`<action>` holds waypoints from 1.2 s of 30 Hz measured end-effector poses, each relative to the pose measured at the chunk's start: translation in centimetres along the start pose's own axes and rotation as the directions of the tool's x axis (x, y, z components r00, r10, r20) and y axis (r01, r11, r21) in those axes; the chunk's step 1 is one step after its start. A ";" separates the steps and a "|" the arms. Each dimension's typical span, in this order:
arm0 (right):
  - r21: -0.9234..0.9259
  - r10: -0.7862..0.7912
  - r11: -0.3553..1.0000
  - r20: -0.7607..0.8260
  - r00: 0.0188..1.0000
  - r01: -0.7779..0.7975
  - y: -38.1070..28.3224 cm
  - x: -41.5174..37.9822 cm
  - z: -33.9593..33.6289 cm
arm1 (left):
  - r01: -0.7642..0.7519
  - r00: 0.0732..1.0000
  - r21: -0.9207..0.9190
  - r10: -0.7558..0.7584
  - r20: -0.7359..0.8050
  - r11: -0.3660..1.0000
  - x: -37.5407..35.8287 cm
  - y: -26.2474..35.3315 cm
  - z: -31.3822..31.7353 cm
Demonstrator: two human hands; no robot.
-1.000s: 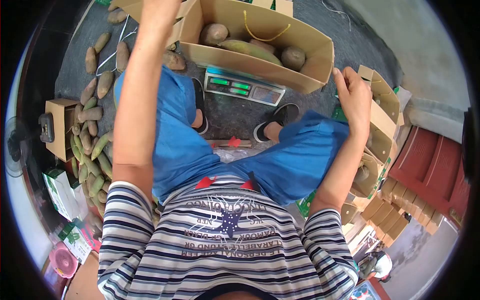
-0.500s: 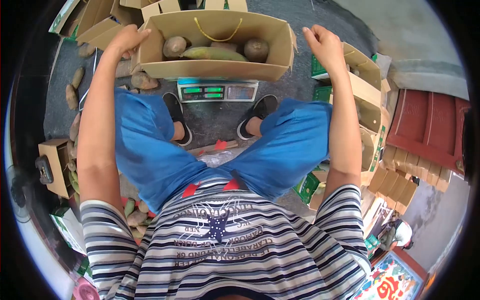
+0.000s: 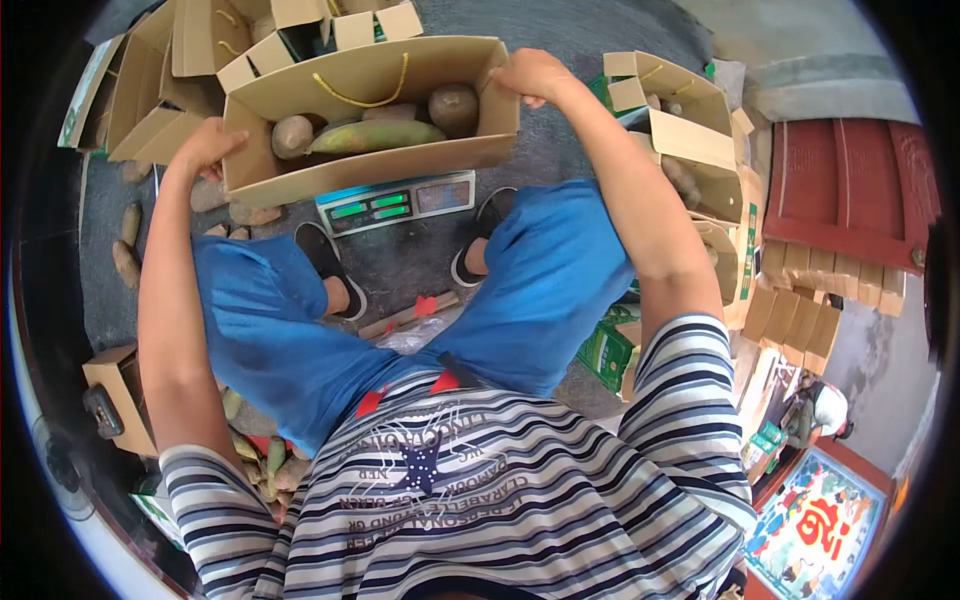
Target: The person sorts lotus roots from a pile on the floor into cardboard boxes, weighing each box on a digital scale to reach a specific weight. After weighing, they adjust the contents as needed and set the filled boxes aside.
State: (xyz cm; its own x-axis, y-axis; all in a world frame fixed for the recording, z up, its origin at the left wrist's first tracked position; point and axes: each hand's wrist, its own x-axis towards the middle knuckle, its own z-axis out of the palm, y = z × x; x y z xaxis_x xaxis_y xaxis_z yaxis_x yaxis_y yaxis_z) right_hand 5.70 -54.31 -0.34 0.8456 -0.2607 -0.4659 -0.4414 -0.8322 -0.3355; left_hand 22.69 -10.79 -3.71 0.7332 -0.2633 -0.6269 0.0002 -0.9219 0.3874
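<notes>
An open cardboard box [image 3: 370, 172] with a yellow cord handle [image 3: 362, 98] sits over a digital scale [image 3: 396, 203] with green displays. Inside it lie a long green-brown vegetable [image 3: 376, 136] and rounder brown ones, among them a large one [image 3: 453, 109] at the right end. My left hand [image 3: 207, 148] grips the box's left end wall, thumb over the rim. At the opposite end, my right hand [image 3: 532, 77] has its fingers closed on the upper right edge of the box.
More open boxes stand at the upper left [image 3: 165, 75] and along the right [image 3: 690, 135]. Loose tubers [image 3: 127, 262] lie on the floor at the left. A red wooden piece [image 3: 850, 190] stands far right. Another person [image 3: 828, 410] is at the lower right.
My right hand has come in from beside the box and taken hold of its right end. The view has turned and shifted, so the box appears further left and tilted.
</notes>
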 end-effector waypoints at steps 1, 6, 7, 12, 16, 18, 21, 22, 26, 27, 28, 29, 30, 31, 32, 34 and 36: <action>0.028 0.010 1.000 0.018 1.000 -0.010 0.0 0.1 0.1 | 0.000 1.000 -0.007 0.000 0.005 1.000 -0.1 0.0 0.0; 0.144 0.041 0.988 0.091 0.995 -0.054 0.6 0.6 0.1 | 0.000 0.999 -0.015 0.001 0.032 1.000 -0.6 0.5 -0.3; 0.158 0.044 0.986 0.100 0.994 -0.060 0.6 0.5 0.0 | -0.008 1.000 -0.019 0.009 0.016 1.000 -0.7 0.6 -0.2; 0.178 0.038 0.983 0.071 0.997 -0.050 0.4 0.1 0.5 | -0.050 0.999 -0.052 0.049 -0.022 0.997 -0.5 -0.1 0.0; 0.178 0.023 0.984 -0.001 1.000 -0.022 0.6 0.1 0.9 | -0.073 0.997 -0.040 0.073 0.002 0.997 -0.5 -0.2 -0.4; 0.165 0.031 0.986 0.004 1.000 -0.031 0.7 0.1 0.9 | -0.081 0.997 -0.049 0.081 -0.007 0.996 -0.3 0.1 -0.4; 0.125 0.051 0.991 0.048 0.998 -0.056 0.7 0.7 0.8 | -0.063 0.998 -0.071 0.062 -0.020 0.995 -0.2 -0.4 -0.2; 0.113 0.044 0.992 0.063 0.997 -0.051 0.5 0.7 0.8 | -0.055 0.998 -0.063 0.055 -0.006 0.997 -0.1 -0.3 -0.3; 0.102 0.043 0.993 0.136 0.990 -0.057 0.5 0.5 0.4 | -0.029 0.998 -0.031 0.027 -0.050 0.999 -1.7 1.4 -0.4; 0.108 0.049 0.992 0.160 0.986 -0.066 0.6 0.4 0.5 | -0.036 0.998 -0.026 0.035 -0.043 0.999 -1.5 1.2 -0.5; 0.142 0.043 0.988 0.157 0.987 -0.065 0.7 0.2 0.5 | -0.043 0.998 -0.021 0.042 -0.037 0.999 -1.2 0.9 -0.5; 0.177 0.037 0.982 0.154 0.987 -0.064 0.8 0.1 0.5 | -0.048 0.998 -0.015 0.048 -0.029 0.999 -1.0 0.5 -0.5; 0.213 0.031 0.975 0.153 0.988 -0.063 0.9 -0.1 0.6 | -0.047 0.998 -0.020 0.047 -0.030 0.999 -0.7 0.2 -0.5; 0.220 0.014 0.975 0.134 0.991 -0.044 1.1 0.0 0.7 | -0.047 0.998 -0.024 0.047 -0.029 0.999 -0.6 0.1 -0.5; 0.229 0.000 0.973 0.115 0.993 -0.027 1.2 -0.1 0.9 | -0.048 0.999 -0.025 0.048 -0.026 0.999 -0.5 0.1 -0.5; 0.247 -0.024 0.969 0.079 0.997 0.004 1.9 -0.1 1.3 | -0.028 0.999 -0.041 0.027 -0.037 0.999 -0.6 0.3 -0.5; 0.262 -0.049 0.964 0.039 0.998 0.037 2.6 -0.1 1.7 | -0.040 0.998 -0.067 0.036 -0.055 0.997 -1.0 0.9 -0.5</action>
State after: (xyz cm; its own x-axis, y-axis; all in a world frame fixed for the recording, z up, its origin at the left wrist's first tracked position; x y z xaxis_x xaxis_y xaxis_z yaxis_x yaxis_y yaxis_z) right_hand 3.97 -55.61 -2.51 0.8537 -0.2002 -0.4808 -0.4731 -0.6840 -0.5553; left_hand 22.31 -11.19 -2.37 0.7690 -0.2803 -0.5746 0.0168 -0.8896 0.4564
